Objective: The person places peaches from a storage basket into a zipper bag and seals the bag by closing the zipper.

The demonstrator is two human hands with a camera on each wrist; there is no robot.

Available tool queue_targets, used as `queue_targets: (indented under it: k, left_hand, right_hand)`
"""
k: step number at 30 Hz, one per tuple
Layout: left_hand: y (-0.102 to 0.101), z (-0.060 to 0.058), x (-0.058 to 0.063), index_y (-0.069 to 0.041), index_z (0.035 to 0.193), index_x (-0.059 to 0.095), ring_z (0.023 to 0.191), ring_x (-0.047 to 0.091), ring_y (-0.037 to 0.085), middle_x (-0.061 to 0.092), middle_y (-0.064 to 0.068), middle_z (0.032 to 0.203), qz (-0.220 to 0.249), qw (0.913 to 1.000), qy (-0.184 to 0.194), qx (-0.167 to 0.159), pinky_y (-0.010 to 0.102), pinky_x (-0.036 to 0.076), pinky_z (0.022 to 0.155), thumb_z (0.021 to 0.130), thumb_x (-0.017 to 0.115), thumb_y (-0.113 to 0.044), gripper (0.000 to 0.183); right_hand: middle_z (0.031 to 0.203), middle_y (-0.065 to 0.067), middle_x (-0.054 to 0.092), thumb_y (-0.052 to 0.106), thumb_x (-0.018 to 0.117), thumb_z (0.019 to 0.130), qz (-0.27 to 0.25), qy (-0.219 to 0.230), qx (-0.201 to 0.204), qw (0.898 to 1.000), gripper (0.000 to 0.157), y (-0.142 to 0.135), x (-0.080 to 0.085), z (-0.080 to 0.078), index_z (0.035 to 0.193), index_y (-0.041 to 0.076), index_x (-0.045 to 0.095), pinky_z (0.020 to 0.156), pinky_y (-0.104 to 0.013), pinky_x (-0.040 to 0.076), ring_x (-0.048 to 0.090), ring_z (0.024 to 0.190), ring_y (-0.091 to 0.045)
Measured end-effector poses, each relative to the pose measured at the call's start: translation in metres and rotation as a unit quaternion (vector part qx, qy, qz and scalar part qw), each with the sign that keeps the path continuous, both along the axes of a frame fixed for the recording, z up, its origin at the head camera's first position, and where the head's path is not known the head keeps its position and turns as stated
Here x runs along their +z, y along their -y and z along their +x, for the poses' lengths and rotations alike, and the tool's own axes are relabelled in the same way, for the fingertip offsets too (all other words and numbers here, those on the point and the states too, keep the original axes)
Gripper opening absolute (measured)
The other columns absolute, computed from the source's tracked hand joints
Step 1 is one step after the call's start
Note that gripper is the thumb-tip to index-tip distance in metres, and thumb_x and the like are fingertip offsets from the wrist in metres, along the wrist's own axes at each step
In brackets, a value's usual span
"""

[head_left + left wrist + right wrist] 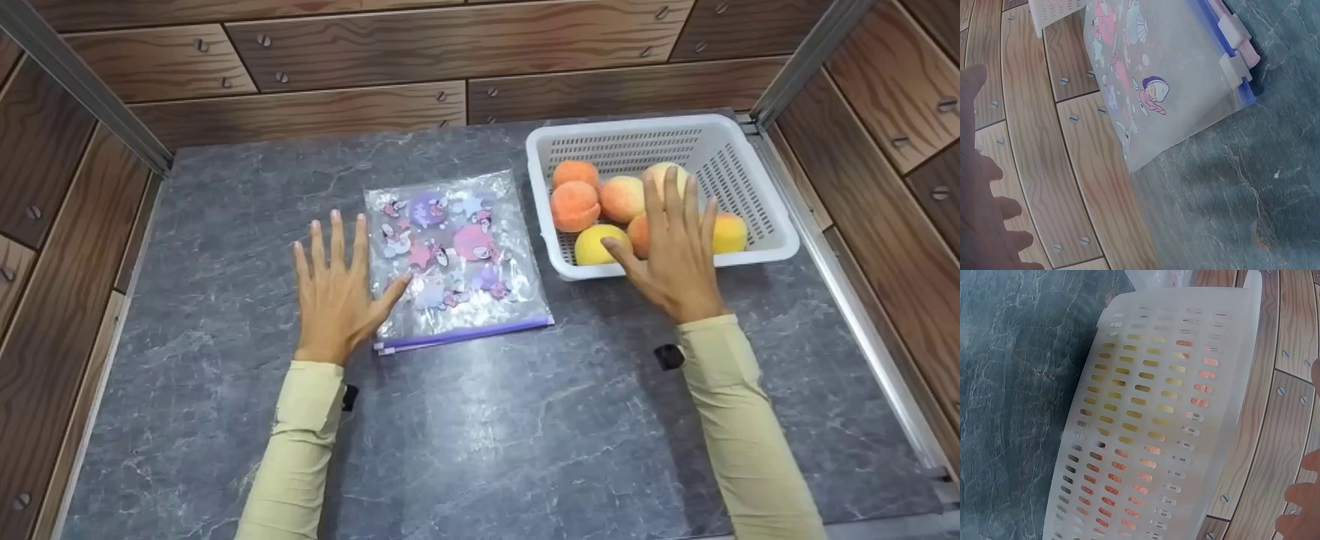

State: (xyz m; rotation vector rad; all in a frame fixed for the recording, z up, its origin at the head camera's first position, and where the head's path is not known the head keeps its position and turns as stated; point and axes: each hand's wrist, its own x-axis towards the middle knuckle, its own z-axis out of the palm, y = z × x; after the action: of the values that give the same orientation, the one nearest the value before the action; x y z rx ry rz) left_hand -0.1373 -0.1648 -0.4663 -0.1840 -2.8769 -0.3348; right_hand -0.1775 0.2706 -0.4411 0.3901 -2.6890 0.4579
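A clear zip bag (474,296) with pink and purple cartoon prints lies flat on the table, its purple zip edge towards me. My left hand (335,304) is spread with straight fingers beside the bag, its thumb overlapping the bag's left edge from above. In the left wrist view its fingers appear raised and apart from the bag (1179,73). A white slotted basket (757,176) holds several peaches (575,206) and a yellow fruit (596,245). Over the basket's front rim is my right hand (675,262), fingers extended and holding nothing, hiding part of the fruit.
The grey marbled table (480,427) reaches out to wood-print panels (360,45) at the back and both sides. A metal rail (847,322) runs along the right edge, close to the basket.
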Motion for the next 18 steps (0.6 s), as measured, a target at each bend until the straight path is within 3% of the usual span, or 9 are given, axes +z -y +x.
queue_targets:
  k: [7,13,18]
  left_hand:
    - [-0.002,0.003,0.000,-0.014,0.163,0.018,0.152,0.005,0.045,0.009,0.021,0.167,0.004,0.9999,0.007,-0.014,0.060,-0.001,0.123,0.094,0.045,-0.073,0.094]
    - [-0.005,0.010,-0.002,-0.009,0.157,0.034,0.150,0.020,0.043,0.023,0.023,0.164,0.020,0.9955,0.028,-0.088,0.056,0.010,0.124,0.100,0.057,-0.051,0.075]
    - [-0.014,0.017,-0.011,-0.007,0.148,0.049,0.140,0.040,0.043,0.044,0.021,0.153,0.029,0.9903,0.025,-0.134,0.059,0.029,0.118,0.100,0.064,-0.039,0.059]
  right_hand:
    - [0.168,-0.017,0.010,0.064,0.051,0.098,-0.010,0.015,0.008,1.000,0.091,0.006,-0.001,0.003,0.161,0.007,0.020,0.122,-0.058,-0.006,0.000,0.154,-0.038]
    - [0.164,-0.021,0.022,0.048,0.064,0.097,-0.023,0.010,0.040,0.999,0.083,0.018,-0.009,0.009,0.156,0.001,0.031,0.124,-0.055,0.010,0.016,0.152,-0.041]
    - [0.160,-0.026,0.030,0.039,0.068,0.097,-0.028,0.013,0.083,0.996,0.078,0.034,-0.014,0.014,0.154,-0.001,0.035,0.124,-0.050,0.017,0.025,0.149,-0.041]
